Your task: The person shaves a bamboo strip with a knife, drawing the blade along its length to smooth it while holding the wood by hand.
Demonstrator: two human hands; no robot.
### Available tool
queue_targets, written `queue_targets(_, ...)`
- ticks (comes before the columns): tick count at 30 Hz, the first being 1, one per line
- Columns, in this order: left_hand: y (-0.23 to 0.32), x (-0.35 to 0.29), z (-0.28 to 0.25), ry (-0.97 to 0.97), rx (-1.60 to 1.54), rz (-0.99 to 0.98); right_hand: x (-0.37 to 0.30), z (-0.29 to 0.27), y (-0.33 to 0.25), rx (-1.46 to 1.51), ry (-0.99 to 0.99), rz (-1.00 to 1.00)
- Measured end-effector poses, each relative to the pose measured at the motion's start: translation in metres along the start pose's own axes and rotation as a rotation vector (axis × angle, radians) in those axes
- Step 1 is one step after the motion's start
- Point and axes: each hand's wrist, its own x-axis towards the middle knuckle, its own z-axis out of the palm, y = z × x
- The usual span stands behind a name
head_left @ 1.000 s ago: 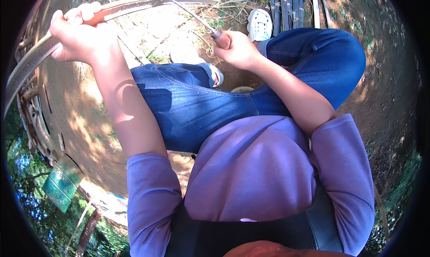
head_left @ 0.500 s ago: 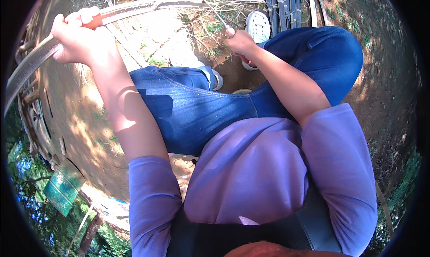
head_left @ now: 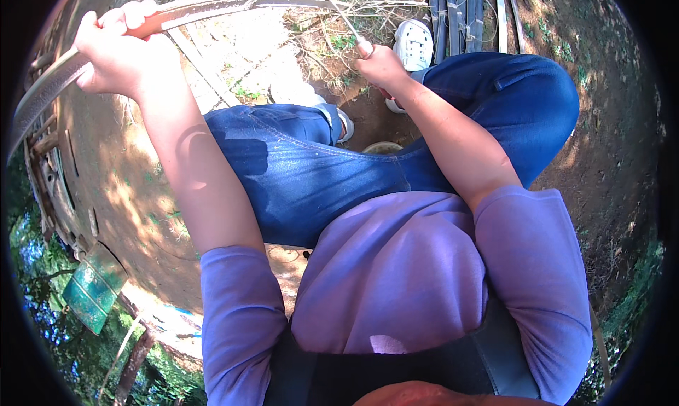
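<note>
My left hand (head_left: 126,58), raised at the upper left, is closed around a long, curved pale strip (head_left: 205,8) that looks like a split plant stalk. The strip bends down past the left rim and runs rightward beyond my fingers. A thin-bladed knife (head_left: 347,24) is in my right hand (head_left: 382,68), whose fingers wrap its short handle. The blade slants up and to the left, crossing the strip near its right end. Whether the edge bites into the strip I cannot tell.
Thin shavings (head_left: 318,35) litter the sunlit ground ahead. Several dark strips (head_left: 456,17) lie beyond my white clog (head_left: 413,45), with paler strips (head_left: 501,13) beside them. Stacked wood (head_left: 46,148) lines the left, near a green panel (head_left: 95,287).
My left hand and the strip have shifted slightly up and to the left. The right hand keeps its grip on the knife, nearly in place. The whole view has shifted a little.
</note>
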Motion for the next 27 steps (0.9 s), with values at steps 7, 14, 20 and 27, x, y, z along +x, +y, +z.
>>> queue_targets(7,-0.003,0.021,-0.007,-0.007,0.031,0.059,0.026,-0.017,0.034,-0.027,-0.153,0.285)
queue_targets(14,-0.011,0.058,-0.05,-0.133,-0.095,-0.026,0.008,-0.053,-0.057,0.544,-0.066,-0.167)
queue_targets(20,-0.014,0.056,-0.048,-0.03,0.179,0.031,-0.037,-0.177,-0.108,0.299,-0.056,-0.385)
queue_targets(27,-0.026,0.077,-0.094,-0.075,0.062,-0.02,-0.058,-0.194,-0.063,0.249,0.066,-0.232)
